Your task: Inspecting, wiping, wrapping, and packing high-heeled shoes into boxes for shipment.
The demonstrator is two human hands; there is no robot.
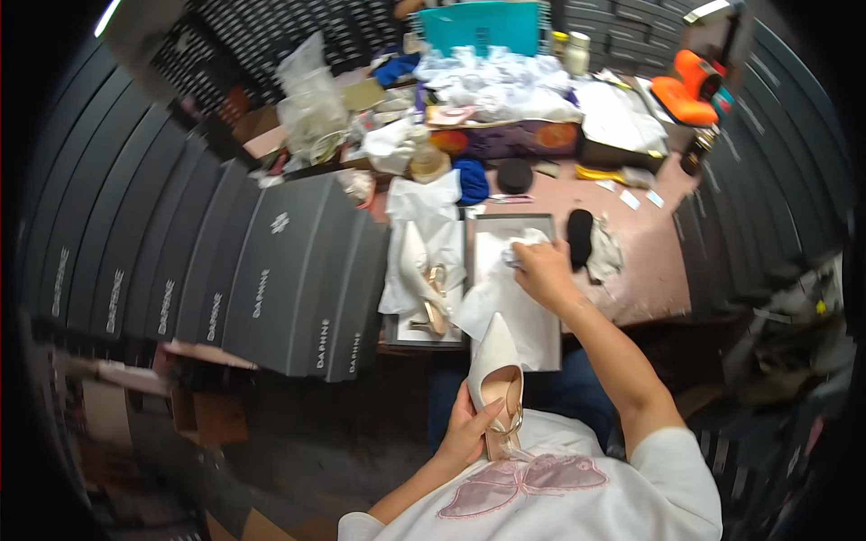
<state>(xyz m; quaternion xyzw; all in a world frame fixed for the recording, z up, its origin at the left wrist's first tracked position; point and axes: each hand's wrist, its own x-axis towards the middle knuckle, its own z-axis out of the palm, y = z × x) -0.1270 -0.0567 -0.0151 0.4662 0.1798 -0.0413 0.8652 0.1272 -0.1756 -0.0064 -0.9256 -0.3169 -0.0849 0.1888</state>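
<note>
Shoe in left hand, tissue in right.
Left hand (466,431) fingers grip the shoe (494,374) at its heel; right hand (542,271) fingers clutch tissue (511,302) in the box (478,225).

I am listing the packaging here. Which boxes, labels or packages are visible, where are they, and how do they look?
Shoe boxes: row at left, long, dark grey with pale lettering.
Open box: centre, under the right hand, rectangular, lined with white paper.
Teal crate: top centre, rectangular.
Small labels: on pink table, white slips.
Clear bags: upper left, crumpled.
</note>
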